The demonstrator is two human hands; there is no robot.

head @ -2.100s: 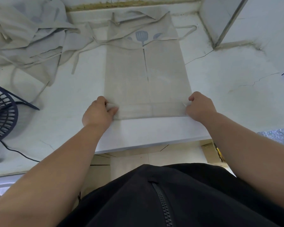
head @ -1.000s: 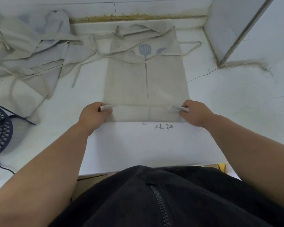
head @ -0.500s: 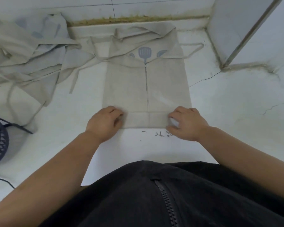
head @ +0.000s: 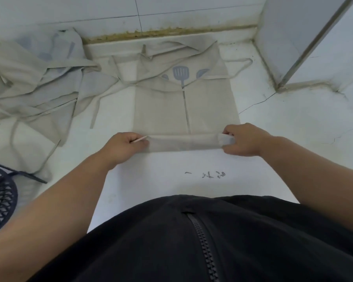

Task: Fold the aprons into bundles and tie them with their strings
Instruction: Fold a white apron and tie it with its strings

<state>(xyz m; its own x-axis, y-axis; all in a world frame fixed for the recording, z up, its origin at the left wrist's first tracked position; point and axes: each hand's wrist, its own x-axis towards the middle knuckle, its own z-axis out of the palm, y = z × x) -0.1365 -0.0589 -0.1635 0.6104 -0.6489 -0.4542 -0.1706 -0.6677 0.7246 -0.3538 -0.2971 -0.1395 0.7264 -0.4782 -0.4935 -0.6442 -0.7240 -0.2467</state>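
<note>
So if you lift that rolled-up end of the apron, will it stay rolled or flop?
Probably flops: the apron lies limp, so it looks thin and soft. The roll seems loose; only the left hand and right hand pinching its ends hold it together.

Open desk (head: 161,171) near the front edge and to the right of the flat apron (head: 161,110). Blocked at left by heap of crumpled aprons (head: 35,84) with loose strings (head: 94,112) trailing out, and by dark wire frame (head: 0,198) at lower left. Closed at rear by tiled wall (head: 110,13), at right rear by upright panel (head: 289,37).
</note>
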